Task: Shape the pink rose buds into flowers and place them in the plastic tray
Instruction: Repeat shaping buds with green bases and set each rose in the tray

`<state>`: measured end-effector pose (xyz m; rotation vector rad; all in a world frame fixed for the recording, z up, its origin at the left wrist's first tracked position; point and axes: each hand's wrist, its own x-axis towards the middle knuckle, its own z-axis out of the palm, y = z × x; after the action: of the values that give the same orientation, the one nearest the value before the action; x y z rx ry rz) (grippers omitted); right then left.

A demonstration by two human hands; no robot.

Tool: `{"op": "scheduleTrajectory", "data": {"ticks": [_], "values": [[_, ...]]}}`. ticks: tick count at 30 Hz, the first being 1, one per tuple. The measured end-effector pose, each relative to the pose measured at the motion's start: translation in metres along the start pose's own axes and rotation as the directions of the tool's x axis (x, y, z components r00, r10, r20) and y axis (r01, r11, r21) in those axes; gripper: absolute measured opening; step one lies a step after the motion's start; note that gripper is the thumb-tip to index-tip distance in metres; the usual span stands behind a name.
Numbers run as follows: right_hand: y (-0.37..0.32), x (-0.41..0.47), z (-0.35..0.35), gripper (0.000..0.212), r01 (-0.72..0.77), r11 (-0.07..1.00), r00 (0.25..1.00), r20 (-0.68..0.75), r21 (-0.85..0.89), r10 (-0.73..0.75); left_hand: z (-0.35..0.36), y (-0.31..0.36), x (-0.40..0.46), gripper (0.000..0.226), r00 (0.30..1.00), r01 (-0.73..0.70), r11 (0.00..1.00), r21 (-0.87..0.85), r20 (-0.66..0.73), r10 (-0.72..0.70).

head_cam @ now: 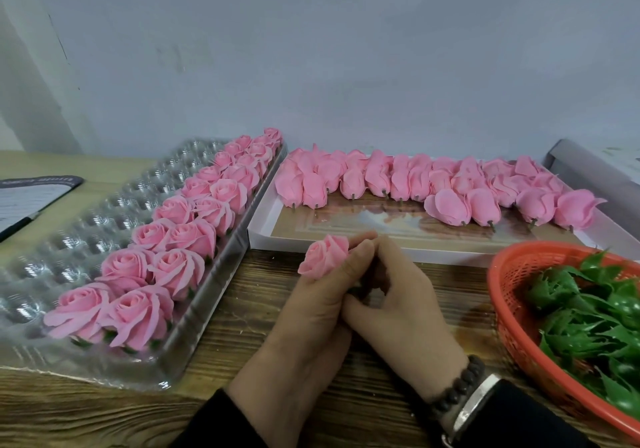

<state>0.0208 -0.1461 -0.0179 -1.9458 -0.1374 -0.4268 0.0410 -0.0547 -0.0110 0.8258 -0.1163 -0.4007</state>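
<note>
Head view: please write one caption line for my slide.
Both hands hold a shaped pink rose between a half-filled plastic tray, a box of buds and a basket of green leaves.

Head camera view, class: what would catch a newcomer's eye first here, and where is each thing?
First, the pink rose held up at the centre by the left hand, with the right hand against it. Next, two rows of finished roses filling the right side of the clear plastic tray on the left. Then the closed pink buds on the white tray behind, and green leaf pieces in the orange basket at right.
</note>
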Motion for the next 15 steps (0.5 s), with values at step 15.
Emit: {"op": "scheduleTrajectory", "data": {"ticks": [15], "values": [[0.002, 0.004, -0.011, 0.022, 0.018, 0.958, 0.999, -0.054, 0.286, -0.003, -0.004, 0.002, 0.003, 0.004, 0.929, -0.279, 0.752, 0.597, -0.029, 0.368]]}}
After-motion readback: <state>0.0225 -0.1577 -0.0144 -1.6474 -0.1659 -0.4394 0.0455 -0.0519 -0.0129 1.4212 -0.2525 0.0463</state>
